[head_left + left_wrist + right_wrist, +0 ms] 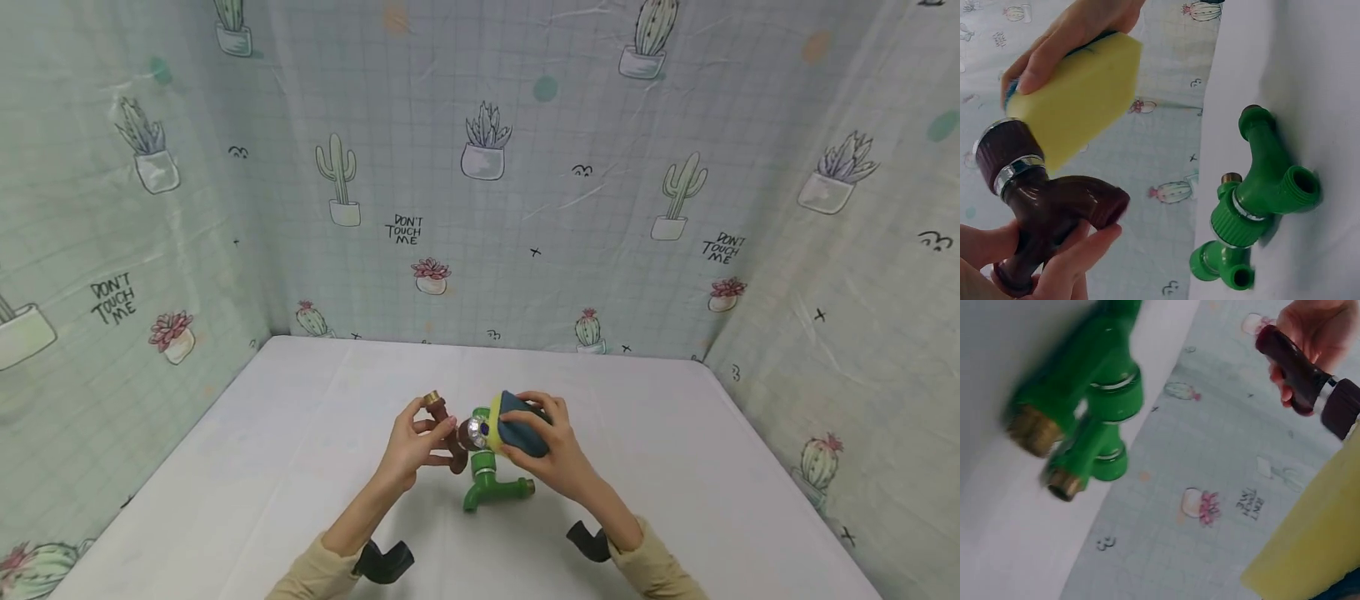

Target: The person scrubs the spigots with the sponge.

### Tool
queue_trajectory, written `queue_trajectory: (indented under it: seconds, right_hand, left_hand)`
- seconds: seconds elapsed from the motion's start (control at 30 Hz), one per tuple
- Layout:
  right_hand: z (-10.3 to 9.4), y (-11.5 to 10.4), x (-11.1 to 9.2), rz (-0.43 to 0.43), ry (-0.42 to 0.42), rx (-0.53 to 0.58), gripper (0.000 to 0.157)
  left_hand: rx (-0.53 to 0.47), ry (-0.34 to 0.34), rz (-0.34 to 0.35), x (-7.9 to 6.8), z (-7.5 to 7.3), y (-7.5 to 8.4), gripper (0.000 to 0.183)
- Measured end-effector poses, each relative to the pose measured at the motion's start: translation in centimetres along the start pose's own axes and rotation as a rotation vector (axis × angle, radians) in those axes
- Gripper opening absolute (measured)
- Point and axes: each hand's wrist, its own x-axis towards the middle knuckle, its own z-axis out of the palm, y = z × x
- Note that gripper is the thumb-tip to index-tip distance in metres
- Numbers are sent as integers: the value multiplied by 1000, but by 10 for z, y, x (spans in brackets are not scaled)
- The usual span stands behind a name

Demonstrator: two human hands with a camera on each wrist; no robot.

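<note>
My left hand grips a dark brown plastic tap by its body, above the table. The tap has a ribbed knob with a silver ring, and a brass thread shows at its far end. In my right hand is a sponge, yellow on one side and dark blue-green on the other. Its yellow face is against or very close to the tap's knob; exact contact cannot be told. Below the hands, two green taps lie on the table, one behind the other.
The white table carries two black curved straps or pipe-like pieces beside the forearms, one at the left and one at the right. A cactus-print cloth hangs around the back and sides.
</note>
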Motion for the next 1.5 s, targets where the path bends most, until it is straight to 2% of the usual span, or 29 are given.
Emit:
queue_trajectory:
  seconds: [0.17,0.33,0.47,0.6,0.73,0.87,1.1,1.33,1.43,1.5]
  right_hand:
    - [-6,14,-9,71,-67,-23,34]
    - [-18,19,-12,130,-61,4,34]
    - [-25,19,-13,155,-92,-3,34]
    - [-28,19,-15,176,-106,-9,33]
    - [-30,21,-17,186,-111,-22,33]
    - [-33,23,-19,196,-129,-33,32]
    - [-38,29,-23,201,-149,-75,32]
    - [-40,39,-28,159,-108,-173,34]
    - [-40,40,-30,166,-106,-185,34]
    - [-39,41,-32,174,-109,-188,34]
  left_hand:
    - [-4,4,-50,6,-7,-2,39]
    - [2,-64,-127,11,-19,-7,43]
    - [9,-94,-159,14,-30,-13,41]
    - [13,-94,-190,11,-42,-17,37]
    - [-13,-101,-217,4,-55,-18,43]
    - [-71,-93,-254,2,-68,-19,40]
    - [-229,-121,-378,6,-83,-20,28]
    - [-409,-94,-460,19,-84,-22,29]
    - [-434,-101,-469,28,-83,-27,18]
    - [-433,-99,-477,35,-80,-30,21]
